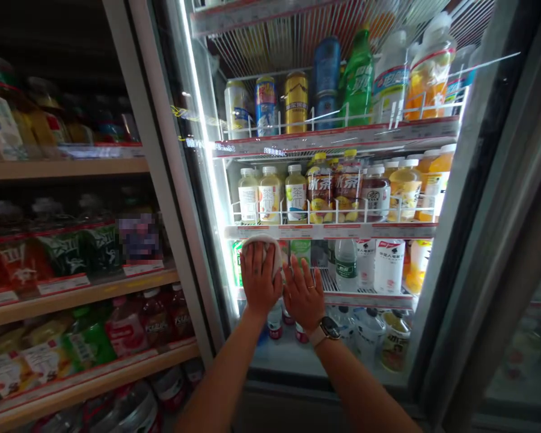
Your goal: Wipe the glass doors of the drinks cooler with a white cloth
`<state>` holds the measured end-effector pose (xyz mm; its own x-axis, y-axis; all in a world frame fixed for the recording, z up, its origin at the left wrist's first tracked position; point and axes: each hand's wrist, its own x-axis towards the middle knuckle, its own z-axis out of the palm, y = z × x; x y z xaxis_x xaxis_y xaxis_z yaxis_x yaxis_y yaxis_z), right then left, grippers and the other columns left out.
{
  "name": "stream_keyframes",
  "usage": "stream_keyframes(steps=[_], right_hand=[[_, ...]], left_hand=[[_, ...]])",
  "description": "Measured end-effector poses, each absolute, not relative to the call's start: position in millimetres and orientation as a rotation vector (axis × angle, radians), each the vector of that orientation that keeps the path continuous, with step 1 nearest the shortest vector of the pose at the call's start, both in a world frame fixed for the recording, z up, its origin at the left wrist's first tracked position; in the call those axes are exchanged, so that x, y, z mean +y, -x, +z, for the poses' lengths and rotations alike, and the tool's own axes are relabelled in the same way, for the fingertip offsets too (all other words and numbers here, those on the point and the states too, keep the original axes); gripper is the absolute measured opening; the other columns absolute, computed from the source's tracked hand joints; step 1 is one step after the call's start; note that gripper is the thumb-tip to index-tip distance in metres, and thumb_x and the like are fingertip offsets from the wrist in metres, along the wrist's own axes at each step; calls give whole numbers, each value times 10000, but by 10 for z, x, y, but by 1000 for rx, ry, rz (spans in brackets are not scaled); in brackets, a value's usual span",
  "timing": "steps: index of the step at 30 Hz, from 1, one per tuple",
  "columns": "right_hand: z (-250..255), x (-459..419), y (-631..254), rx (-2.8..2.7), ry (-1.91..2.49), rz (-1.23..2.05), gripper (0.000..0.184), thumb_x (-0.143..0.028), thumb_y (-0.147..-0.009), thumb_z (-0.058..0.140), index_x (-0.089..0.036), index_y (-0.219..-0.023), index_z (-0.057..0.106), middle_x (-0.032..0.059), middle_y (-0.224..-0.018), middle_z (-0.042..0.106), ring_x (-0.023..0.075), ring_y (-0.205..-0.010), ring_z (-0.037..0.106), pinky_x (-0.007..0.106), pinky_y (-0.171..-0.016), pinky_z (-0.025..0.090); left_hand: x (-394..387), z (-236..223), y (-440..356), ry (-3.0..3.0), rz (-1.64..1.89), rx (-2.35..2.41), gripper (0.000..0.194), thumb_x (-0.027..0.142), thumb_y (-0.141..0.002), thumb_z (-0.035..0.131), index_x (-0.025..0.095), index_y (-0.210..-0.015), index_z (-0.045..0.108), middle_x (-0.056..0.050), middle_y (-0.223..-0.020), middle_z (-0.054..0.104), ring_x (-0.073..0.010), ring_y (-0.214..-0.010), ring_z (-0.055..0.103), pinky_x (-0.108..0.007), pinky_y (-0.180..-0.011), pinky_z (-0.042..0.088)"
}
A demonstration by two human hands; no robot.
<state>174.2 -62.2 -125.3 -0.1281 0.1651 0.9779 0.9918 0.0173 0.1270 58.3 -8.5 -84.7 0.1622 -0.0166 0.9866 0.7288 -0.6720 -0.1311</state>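
Note:
A pale folded cloth [265, 245] lies against the glass door of a lit drinks fridge. My left hand [260, 279] holds it pressed to the glass, fingers stretched flat over it. Just to the right, my right hand [303, 293] rests with spread fingers at the glass, holding nothing. It has a ring on one finger and a watch [329, 328] at the wrist. Behind the door, tea bottles [296, 192] stand on the shelf above my hands. A clear bottle [345, 264] and white cartons [389, 266] stand to the right of my right hand.
A metal door frame [466, 300] runs down the right side. To the left, wooden shelves [117, 297] carry several bottles, with a grey upright post [162, 156] between them and the fridge. Cans [296, 102] and large bottles fill the upper fridge shelf.

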Motion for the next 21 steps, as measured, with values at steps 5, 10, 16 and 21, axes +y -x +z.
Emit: stream_keyframes(steps=[5,10,16,21], right_hand=[[-1245,-631,-1736,-1425,1278,-1221,541,-257,-937,467,-193,-1474,436,93,-1437,553,220,-1448,345,439,-1229,89],[-1236,-639,-1730,-1424,1293,-1210,577,-258,-934,485,-208,-1501,390,90,-1448,541,224,-1448,347,441,-1228,81],[-1253,-625,-1739,-1432,1273,-1206,577,-246,-920,483,-202,-1491,411,101,-1457,530,237,-1448,348,449,-1223,108],[-1251,-636,-1745,-1431,1261,-1217,557,-248,-931,491,-197,-1481,426,98,-1439,549,222,-1457,331,437,-1231,91]], left_hand=[[-92,-1317,-515,1825,-1481,-630,547,276,-937,446,150,-1468,417,-164,-1512,439,-300,-1490,230,-511,-1203,235],[-108,-2002,-366,1855,-1347,-641,517,253,-919,436,172,-1427,483,-147,-1408,562,-291,-1477,270,-500,-1197,261],[-112,-1537,-464,1886,-1368,-702,568,268,-916,463,169,-1474,414,-141,-1505,456,-297,-1493,221,-525,-1223,162],[-66,-956,-569,1850,-1483,-700,581,277,-936,434,160,-1500,361,-149,-1564,357,-305,-1494,215,-535,-1220,162]])
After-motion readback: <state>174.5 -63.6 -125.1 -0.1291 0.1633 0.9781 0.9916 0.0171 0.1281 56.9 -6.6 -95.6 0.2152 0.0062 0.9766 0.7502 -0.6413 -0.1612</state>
